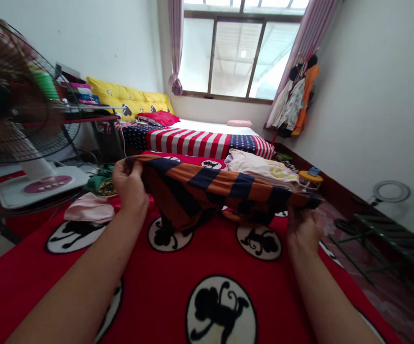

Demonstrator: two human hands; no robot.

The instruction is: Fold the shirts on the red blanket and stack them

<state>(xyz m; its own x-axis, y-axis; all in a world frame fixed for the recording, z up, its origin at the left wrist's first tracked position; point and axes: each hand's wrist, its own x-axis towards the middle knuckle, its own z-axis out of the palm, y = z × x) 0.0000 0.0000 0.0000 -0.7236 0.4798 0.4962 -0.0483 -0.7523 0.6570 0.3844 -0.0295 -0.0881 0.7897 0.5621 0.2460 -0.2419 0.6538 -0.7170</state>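
Gripping striped garment (207,188): left hand (130,186), right hand (303,229).

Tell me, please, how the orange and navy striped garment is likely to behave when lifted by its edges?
The striped garment looks floppy: stretched between the left hand and right hand, its middle sags toward the red blanket. It is probably light, as pinched fingers carry it. It seems unlikely to slip.

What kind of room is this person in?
Most likely a bedroom in a home. A bed with a flag-patterned cover sits under the curtained window, clothes hang in the corner, and both hands hold a striped garment above a red monkey-print blanket.
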